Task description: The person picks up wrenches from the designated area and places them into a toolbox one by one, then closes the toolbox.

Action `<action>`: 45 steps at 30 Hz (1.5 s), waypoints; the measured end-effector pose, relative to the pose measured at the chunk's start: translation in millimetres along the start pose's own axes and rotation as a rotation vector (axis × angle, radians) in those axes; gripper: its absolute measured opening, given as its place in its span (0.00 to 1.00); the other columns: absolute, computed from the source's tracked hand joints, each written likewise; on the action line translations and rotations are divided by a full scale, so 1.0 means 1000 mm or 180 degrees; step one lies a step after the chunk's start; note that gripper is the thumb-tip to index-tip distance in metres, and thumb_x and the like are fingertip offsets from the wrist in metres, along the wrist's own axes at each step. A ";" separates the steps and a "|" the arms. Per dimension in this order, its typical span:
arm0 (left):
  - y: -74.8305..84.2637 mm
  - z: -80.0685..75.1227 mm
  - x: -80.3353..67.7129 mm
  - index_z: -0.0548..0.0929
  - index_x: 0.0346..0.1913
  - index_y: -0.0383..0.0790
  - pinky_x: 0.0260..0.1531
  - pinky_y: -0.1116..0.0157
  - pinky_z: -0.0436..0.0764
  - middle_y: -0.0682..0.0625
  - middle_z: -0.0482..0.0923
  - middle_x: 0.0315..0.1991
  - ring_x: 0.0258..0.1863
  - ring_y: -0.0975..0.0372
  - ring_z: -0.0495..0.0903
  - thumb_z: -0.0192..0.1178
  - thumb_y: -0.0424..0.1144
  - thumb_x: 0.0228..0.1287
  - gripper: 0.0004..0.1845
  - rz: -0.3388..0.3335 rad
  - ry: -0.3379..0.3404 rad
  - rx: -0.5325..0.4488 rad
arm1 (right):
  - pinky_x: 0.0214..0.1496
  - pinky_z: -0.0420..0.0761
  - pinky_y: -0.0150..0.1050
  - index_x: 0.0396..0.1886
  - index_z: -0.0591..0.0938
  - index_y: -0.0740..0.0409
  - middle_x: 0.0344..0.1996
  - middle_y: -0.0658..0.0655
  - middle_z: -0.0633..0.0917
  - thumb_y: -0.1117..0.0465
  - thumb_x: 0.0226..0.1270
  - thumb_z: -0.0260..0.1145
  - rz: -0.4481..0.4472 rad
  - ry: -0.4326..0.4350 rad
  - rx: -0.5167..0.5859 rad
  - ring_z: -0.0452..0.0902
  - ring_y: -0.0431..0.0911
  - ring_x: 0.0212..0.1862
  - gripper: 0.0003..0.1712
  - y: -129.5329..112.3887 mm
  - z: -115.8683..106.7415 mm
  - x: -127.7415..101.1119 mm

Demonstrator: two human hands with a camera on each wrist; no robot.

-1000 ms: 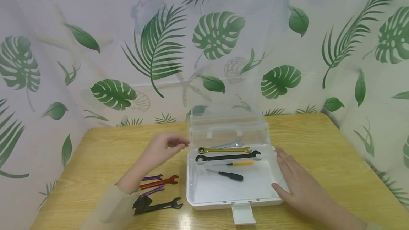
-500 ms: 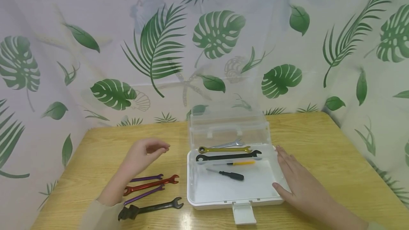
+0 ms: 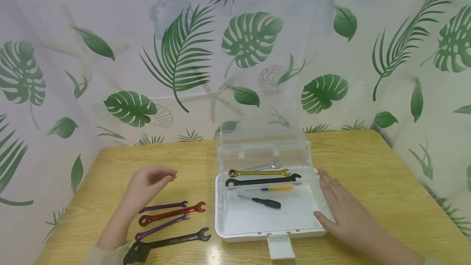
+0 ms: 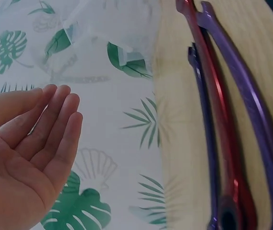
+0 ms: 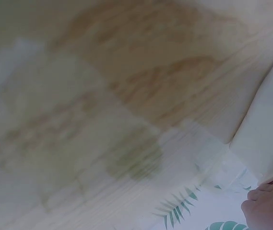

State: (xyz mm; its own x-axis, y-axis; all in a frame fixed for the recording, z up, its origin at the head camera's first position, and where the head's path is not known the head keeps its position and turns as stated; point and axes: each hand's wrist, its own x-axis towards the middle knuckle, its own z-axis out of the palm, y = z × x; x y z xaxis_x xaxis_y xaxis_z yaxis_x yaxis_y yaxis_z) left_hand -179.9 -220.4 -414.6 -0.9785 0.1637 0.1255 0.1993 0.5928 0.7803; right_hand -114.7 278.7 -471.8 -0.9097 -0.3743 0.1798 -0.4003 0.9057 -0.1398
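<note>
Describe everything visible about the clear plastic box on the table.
The plastic box is a shallow white-translucent case standing open on the wooden table, its clear lid with a moulded handle raised at the back and a latch tab hanging off the front edge. Inside lie a gold wrench, a black wrench, a silver wrench, and two screwdrivers. The right hand rests flat against its right side.

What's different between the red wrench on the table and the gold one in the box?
The red wrench lies on the bare table, between two purple wrenches; the gold wrench lies inside the open box, at its back. The red one lies slanted, its open jaw pointing toward the box; the gold one lies nearly level across the box. The red one is nearer the left hand; the gold one is nearer the right hand. Both are slim, with a ring at the left end, and untouched.
</note>
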 end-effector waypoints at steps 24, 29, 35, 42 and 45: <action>-0.050 0.004 -0.023 0.89 0.52 0.33 0.47 0.64 0.90 0.38 0.90 0.52 0.49 0.50 0.91 0.67 0.30 0.72 0.10 -0.0474 -0.0048 0.0259 | 0.78 0.21 0.19 0.83 0.56 0.72 0.86 0.66 0.54 0.45 0.75 0.66 -0.0100 0.0176 -0.0019 0.61 0.64 0.81 0.52 0.002 0.003 -0.001; -0.057 0.006 -0.022 0.89 0.52 0.32 0.48 0.58 0.91 0.37 0.90 0.52 0.49 0.49 0.91 0.68 0.30 0.71 0.10 -0.0520 -0.0104 0.0318 | 0.77 0.20 0.19 0.83 0.55 0.72 0.86 0.66 0.54 0.44 0.77 0.65 -0.0041 0.0083 -0.0030 0.60 0.64 0.82 0.52 0.000 0.002 -0.001; -0.066 0.006 -0.019 0.89 0.52 0.31 0.46 0.59 0.91 0.37 0.90 0.51 0.48 0.48 0.91 0.70 0.29 0.68 0.12 -0.0581 -0.0187 0.0243 | 0.78 0.21 0.22 0.83 0.55 0.72 0.86 0.67 0.54 0.44 0.77 0.64 -0.0049 0.0062 -0.0018 0.59 0.65 0.82 0.51 0.000 0.001 -0.001; -0.075 0.006 -0.015 0.89 0.52 0.30 0.42 0.64 0.90 0.38 0.91 0.48 0.44 0.53 0.90 0.73 0.29 0.65 0.13 -0.0642 -0.0347 0.0257 | 0.79 0.21 0.21 0.83 0.56 0.72 0.86 0.66 0.54 0.44 0.76 0.66 -0.0093 0.0134 -0.0083 0.60 0.64 0.82 0.51 0.002 0.002 -0.001; -0.078 0.004 -0.013 0.89 0.52 0.30 0.40 0.67 0.88 0.39 0.90 0.47 0.43 0.56 0.89 0.73 0.29 0.64 0.14 -0.0574 -0.0462 0.0258 | 0.79 0.21 0.21 0.83 0.56 0.73 0.86 0.66 0.54 0.45 0.76 0.66 -0.0120 0.0146 -0.0082 0.60 0.64 0.82 0.52 0.002 0.003 -0.001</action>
State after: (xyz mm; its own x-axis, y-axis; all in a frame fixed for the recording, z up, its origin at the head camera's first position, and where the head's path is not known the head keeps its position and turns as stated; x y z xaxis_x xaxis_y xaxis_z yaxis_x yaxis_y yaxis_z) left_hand -182.4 -265.6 -480.1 -0.9818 0.1577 -0.1054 0.0313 0.6830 0.7297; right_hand -114.9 280.3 -475.3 -0.8878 -0.3992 0.2290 -0.4306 0.8962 -0.1069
